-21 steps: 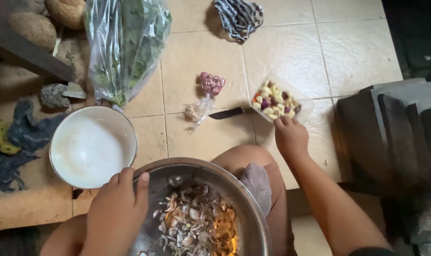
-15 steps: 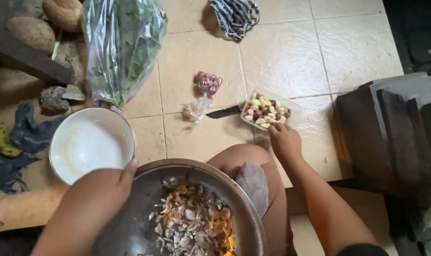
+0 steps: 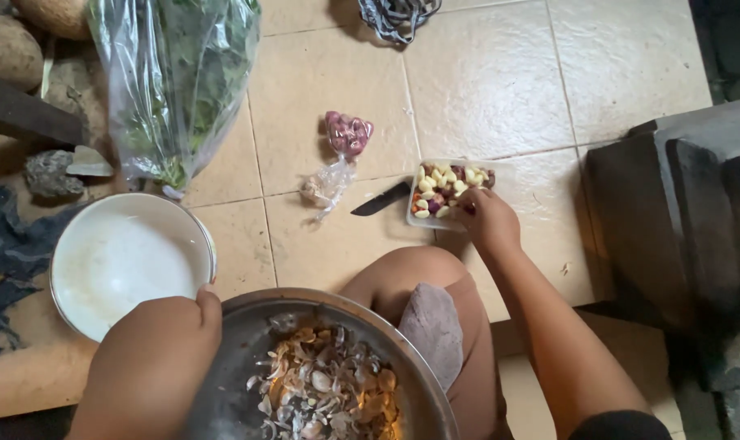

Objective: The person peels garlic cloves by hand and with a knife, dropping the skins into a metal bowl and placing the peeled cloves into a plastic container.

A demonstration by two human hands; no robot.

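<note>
A small clear tray (image 3: 449, 192) of peeled garlic and shallots sits on the tiled floor (image 3: 500, 90) at one o'clock, the right hand (image 3: 488, 222) closed on its near edge. A dark knife (image 3: 382, 200) lies just beside. The left hand (image 3: 162, 350) grips the metal bowl (image 3: 370, 326) of peelings at six o'clock.

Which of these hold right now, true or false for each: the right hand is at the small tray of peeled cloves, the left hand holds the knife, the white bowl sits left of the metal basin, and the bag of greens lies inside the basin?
1. The right hand is at the small tray of peeled cloves. True.
2. The left hand holds the knife. False: it grips the rim of the metal basin; the knife lies on the floor tiles beside the tray.
3. The white bowl sits left of the basin. True.
4. The bag of greens lies inside the basin. False: it lies on the floor beyond the bowl; the basin holds peels.
</note>
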